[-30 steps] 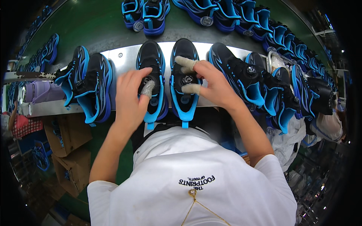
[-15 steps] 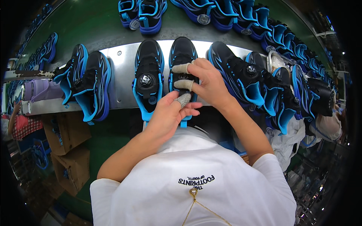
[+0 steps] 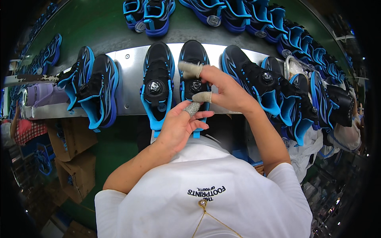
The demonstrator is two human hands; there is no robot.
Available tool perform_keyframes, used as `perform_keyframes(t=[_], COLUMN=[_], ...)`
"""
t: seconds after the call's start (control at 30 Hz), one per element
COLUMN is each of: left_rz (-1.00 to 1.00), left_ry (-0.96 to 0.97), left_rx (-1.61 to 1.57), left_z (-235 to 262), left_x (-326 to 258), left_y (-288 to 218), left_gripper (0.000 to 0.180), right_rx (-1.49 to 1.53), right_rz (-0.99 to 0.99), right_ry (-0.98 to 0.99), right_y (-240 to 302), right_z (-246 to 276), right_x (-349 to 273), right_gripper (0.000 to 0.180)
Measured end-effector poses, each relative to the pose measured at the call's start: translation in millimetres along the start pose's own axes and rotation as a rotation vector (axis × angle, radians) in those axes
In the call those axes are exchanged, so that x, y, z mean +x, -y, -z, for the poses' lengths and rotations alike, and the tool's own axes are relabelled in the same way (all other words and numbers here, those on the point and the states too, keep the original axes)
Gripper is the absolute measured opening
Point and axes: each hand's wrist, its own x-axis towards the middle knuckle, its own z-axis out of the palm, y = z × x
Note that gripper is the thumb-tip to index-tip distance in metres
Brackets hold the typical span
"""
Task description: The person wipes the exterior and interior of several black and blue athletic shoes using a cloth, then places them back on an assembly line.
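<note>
Since the left shoe (image 3: pixel 156 63) and right shoe (image 3: pixel 193 51), mid-frame on the counter (image 3: pixel 129 85), both have dials (image 3: pixel 154 87) on, that bit looks done; what's left, we can't tell. Our right grip (image 3: pixel 230 90) spreads wide around the right shoe's dial (image 3: pixel 195 85), pinching nothing; our left grip (image 3: pixel 178 125) is splayed near that shoe's heel.

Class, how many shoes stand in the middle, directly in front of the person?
2: the left shoe, largely uncovered, and the right shoe, partly hidden by the left hand and right hand. No third seems hidden.
</note>
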Motion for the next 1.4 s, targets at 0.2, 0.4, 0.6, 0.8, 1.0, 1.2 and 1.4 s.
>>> perform_keyframes(t=[0.2, 0.4, 0.6, 0.8, 1.0, 1.2, 1.4], left_rz=[0.011, 0.000, 0.131, -1.008, -0.726, -0.587, -0.993], left_ry=[-0.023, -0.004, 0.075, -0.462, -0.043, 0.010, -0.138], left_rx=[0.000, -0.022, 0.177, 1.465, 1.268, 1.311, 1.530], left_z=[-0.8, 1.6, -6.8, 26.1, 56.2, 58.8, 61.3], left_x=[0.4, -0.4, -12.7, -9.0, 1.3, 2.3, 3.6], left_y=[-0.6, 3.5, -24.9, -65.0, -87.0, -96.8, -92.5], left_gripper=[0.027, 0.029, 0.031, 0.041, 0.047, 0.054, 0.050], right_rx=[-0.178, -0.034, -0.251, -0.161, -0.177, -0.160, -0.154], right_rz=[-0.031, -0.068, -0.052, -0.222, -0.205, -0.219, -0.207], right_ry=[-0.041, 0.088, -0.207, -0.167, -0.151, -0.133, -0.120], right_y=[-1.0, -3.4, -3.5, 12.8, 15.1, 15.7, 14.1], right_z=[-10.6, 0.2, -24.0, 3.4, 2.4, 4.9, 2.3], right_x=[-8.8, -5.5, -13.0, -12.6, -1.4, 2.0, 6.7], right_gripper=[0.051, 0.052, 0.052, 0.051, 0.036, 0.032, 0.029])
